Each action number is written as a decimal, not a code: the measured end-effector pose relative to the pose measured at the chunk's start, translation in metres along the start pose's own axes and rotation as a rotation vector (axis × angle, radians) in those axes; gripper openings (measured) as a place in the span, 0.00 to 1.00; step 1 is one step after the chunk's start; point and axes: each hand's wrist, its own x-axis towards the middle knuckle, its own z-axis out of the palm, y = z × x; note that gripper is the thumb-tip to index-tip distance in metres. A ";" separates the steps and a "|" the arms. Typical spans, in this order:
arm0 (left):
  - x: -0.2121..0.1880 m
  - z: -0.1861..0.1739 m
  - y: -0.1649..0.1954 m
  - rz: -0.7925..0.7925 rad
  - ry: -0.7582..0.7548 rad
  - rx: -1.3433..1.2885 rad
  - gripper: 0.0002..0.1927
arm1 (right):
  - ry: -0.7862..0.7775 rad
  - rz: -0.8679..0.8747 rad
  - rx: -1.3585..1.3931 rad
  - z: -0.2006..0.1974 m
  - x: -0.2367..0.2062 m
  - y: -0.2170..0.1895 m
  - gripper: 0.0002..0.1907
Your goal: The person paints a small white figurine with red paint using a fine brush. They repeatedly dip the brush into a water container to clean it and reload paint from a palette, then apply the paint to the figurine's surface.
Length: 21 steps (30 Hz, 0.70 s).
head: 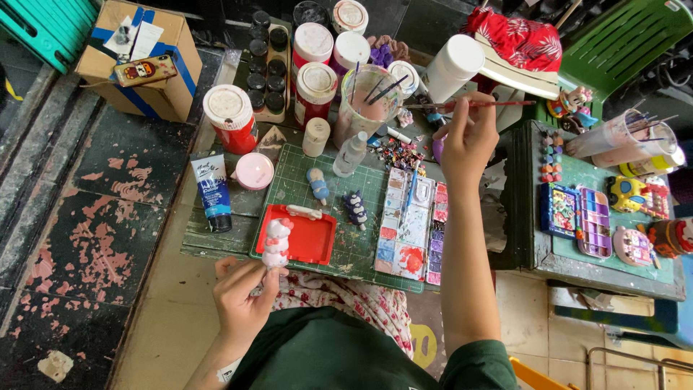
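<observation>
Nearest the camera, the left hand (pixel 242 300) pinches a white-and-pink figurine (pixel 276 243) just before the red tray (pixel 312 238), a grip so slight it could slip. Beyond the tray, the outstretched right hand (pixel 468 141) clamps a paintbrush (pixel 473 105) near the brush cup (pixel 368 101), risking a knock.

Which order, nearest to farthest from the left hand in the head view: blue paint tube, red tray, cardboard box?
From the left hand:
1. Red tray, just above the hand on the green mat.
2. Blue paint tube, up and left, at the table edge.
3. Cardboard box, far top left.
</observation>
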 end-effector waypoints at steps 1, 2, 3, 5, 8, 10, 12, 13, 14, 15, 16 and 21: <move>0.000 -0.001 0.000 -0.005 -0.003 0.004 0.04 | -0.006 0.020 0.048 -0.002 -0.001 0.001 0.07; 0.000 -0.001 0.000 -0.010 -0.005 0.009 0.04 | -0.008 0.032 0.035 -0.003 -0.002 0.003 0.07; 0.001 -0.001 0.000 -0.016 -0.008 0.014 0.04 | -0.009 0.043 0.022 -0.004 -0.003 0.004 0.07; 0.002 -0.002 0.000 -0.039 -0.022 0.018 0.05 | 0.005 0.046 0.043 -0.008 -0.004 0.003 0.06; 0.003 -0.001 0.003 -0.028 -0.014 0.017 0.05 | 0.067 0.035 0.138 -0.015 -0.013 -0.003 0.05; 0.003 0.001 0.007 -0.010 -0.011 0.018 0.05 | 0.135 0.048 0.188 -0.020 -0.035 -0.015 0.04; 0.003 0.006 0.012 0.015 -0.014 0.019 0.06 | 0.214 0.102 0.324 -0.013 -0.079 -0.030 0.06; 0.003 0.010 0.015 0.012 -0.012 0.027 0.05 | 0.244 0.118 0.462 -0.007 -0.109 -0.040 0.08; 0.002 0.015 0.018 0.010 -0.009 0.034 0.05 | 0.274 0.133 0.601 0.002 -0.139 -0.050 0.09; 0.001 0.018 0.021 0.007 -0.010 0.040 0.05 | 0.306 0.207 0.671 0.008 -0.168 -0.062 0.10; 0.000 0.021 0.024 0.035 -0.009 0.042 0.04 | 0.326 0.233 0.820 0.014 -0.192 -0.070 0.13; -0.010 0.029 0.032 0.139 0.011 0.060 0.04 | -0.016 0.323 0.778 0.016 -0.261 -0.103 0.14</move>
